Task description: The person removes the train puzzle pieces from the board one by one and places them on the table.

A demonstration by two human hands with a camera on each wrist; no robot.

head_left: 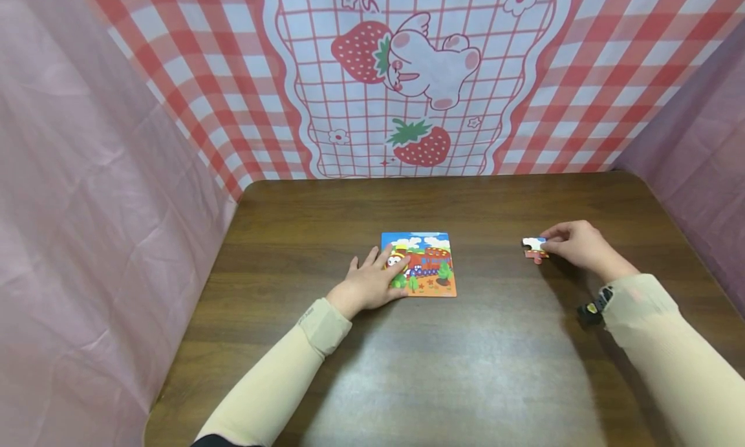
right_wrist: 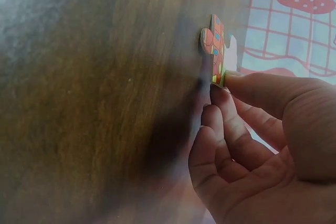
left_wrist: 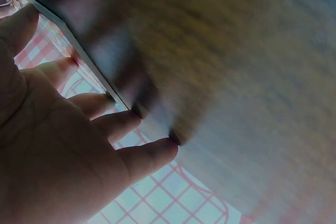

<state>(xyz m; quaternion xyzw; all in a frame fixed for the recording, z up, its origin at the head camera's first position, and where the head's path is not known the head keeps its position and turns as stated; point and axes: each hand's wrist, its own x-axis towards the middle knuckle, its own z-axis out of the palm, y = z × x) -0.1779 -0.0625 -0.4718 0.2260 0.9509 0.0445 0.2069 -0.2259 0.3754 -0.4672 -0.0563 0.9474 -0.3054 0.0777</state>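
Note:
A square picture puzzle [head_left: 427, 266] with a red train, blue sky and orange ground lies flat on the table, left of centre. Spread over its left side, my left hand [head_left: 370, 284] rests with fingers apart; in the left wrist view that hand [left_wrist: 68, 140] touches the board's edge [left_wrist: 79, 48]. To the right, my right hand [head_left: 582, 246] pinches a puzzle piece [head_left: 534, 243], white, blue and red. The right wrist view shows the piece [right_wrist: 217, 51] between thumb and forefinger of the hand [right_wrist: 257, 140], tilted on edge near the table surface.
The brown wooden table [head_left: 465, 363] has rounded far corners. Behind it hangs a red and white checked cloth [head_left: 419, 78] with strawberries. Pink cloth [head_left: 87, 195] hangs at the left and also at the right. A black object [head_left: 593, 309] is at my right wrist.

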